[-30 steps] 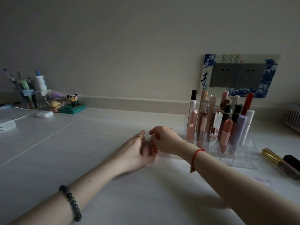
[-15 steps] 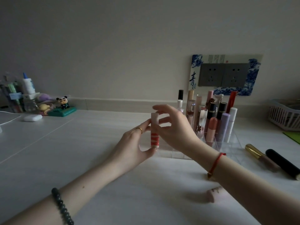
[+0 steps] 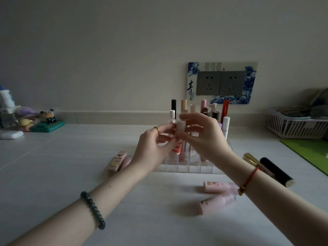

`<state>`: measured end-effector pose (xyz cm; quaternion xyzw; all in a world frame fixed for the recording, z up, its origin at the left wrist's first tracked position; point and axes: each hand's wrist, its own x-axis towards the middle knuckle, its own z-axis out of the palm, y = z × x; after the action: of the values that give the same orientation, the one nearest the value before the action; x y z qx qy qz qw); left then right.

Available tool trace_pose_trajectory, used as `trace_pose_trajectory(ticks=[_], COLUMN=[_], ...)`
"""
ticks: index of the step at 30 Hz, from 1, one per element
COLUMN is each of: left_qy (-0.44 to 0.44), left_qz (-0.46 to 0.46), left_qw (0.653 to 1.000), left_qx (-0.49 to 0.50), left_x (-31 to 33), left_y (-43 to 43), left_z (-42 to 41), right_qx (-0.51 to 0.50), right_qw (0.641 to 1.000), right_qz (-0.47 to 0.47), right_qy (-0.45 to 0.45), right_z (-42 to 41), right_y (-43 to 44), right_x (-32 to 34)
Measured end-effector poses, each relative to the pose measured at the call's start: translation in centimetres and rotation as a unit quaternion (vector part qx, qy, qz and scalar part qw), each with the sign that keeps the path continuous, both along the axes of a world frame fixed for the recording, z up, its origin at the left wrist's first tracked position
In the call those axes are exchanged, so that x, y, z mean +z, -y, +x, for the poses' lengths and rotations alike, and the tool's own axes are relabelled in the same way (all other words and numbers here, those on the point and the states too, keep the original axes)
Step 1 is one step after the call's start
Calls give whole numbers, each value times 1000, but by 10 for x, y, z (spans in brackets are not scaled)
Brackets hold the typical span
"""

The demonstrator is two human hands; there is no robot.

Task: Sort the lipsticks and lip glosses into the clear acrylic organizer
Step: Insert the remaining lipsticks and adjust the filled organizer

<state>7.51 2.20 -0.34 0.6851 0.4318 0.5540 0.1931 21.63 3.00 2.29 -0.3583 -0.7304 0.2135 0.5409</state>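
Note:
Both hands hold one upright lip gloss (image 3: 178, 137), a white-capped tube with a red and white striped body. My left hand (image 3: 154, 148) grips its lower part and my right hand (image 3: 204, 137) pinches the cap end. They are raised in front of the clear acrylic organizer (image 3: 184, 166), which holds several upright tubes at its back. Loose on the table lie a pink lipstick (image 3: 118, 160) to the left, two pink tubes (image 3: 217, 204) under my right forearm, and a gold-capped gloss (image 3: 252, 159) and black tube (image 3: 276, 172) to the right.
A white basket (image 3: 294, 126) stands at the back right beside a green mat (image 3: 310, 151). Small figurines (image 3: 48, 119) and a white case (image 3: 11, 134) sit at the far left. A wall socket plate (image 3: 221, 82) is behind the organizer.
The hands rose from the table surface with the striped lip gloss, now held higher in front of the organizer. The view shifted left, bringing the pink lipsticks on the table into sight.

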Motion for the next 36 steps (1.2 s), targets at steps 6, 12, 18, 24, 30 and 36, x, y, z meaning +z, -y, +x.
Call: trace_pose_trajectory(ticks=[6, 12, 18, 24, 30, 36], left_qy=[21, 30, 27, 16, 23, 32], left_qz=[-41, -48, -50, -41, -43, -46], left_qw=[999, 998, 998, 999, 998, 998], left_qx=[2, -13, -21, -27, -31, -38], left_x=[-14, -22, -28, -29, -30, -28], left_y=[-7, -10, -10, -11, -10, -7], left_z=[-7, -10, -13, -13, -14, -14], right_qx=[-2, 4, 12, 12, 14, 18], right_qw=[1000, 999, 997, 995, 994, 994], right_qz=[-15, -28, -32, -41, -42, -36], right_qy=[27, 46, 70, 84, 97, 99], right_z=[-6, -7, -8, -7, -7, -6], right_y=[-8, -12, -13, -13, -13, -12], right_x=[-14, -22, -28, -29, -28, -25])
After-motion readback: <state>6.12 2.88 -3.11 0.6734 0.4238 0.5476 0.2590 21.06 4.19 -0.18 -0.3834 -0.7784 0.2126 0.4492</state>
